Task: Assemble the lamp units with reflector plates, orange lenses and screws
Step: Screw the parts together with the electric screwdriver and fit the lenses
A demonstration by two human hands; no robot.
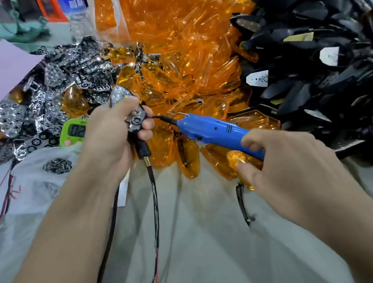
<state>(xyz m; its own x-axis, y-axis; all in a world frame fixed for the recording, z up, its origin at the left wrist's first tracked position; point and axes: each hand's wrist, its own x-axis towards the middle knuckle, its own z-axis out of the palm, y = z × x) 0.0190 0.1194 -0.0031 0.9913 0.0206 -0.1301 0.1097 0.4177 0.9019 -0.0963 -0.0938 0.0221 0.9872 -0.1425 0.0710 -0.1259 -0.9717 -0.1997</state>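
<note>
Lamp unit [137, 120] is sitting in the left hand [110, 136], whose fingers [145, 124] are curling round its black housing while the thumb is pressing on the silver reflector plate [120, 95] seated in its face. It is looking small, light and rigid, but the thin shiny plate is probably denting easily, so the grip belongs on the housing's edges, not the plate. Its cable [151, 187] is dangling below those fingers and is likely tugging a little.

The right hand [288, 169] is gripping the blue screwdriver [212, 130], corded end pointing toward the left fingers, bit hidden, and its lower fingers are also pinching one orange lens [236, 159] beneath the tool. That lens is looking glossy, slippery and brittle; taking it by the rim seems safest.

Beyond both sets of fingers the heap of loose lenses [182, 55] is lying, and the screws [57, 166] are lying on the bench [204, 244] just left of the left fingers — tiny and apt to roll.
</note>
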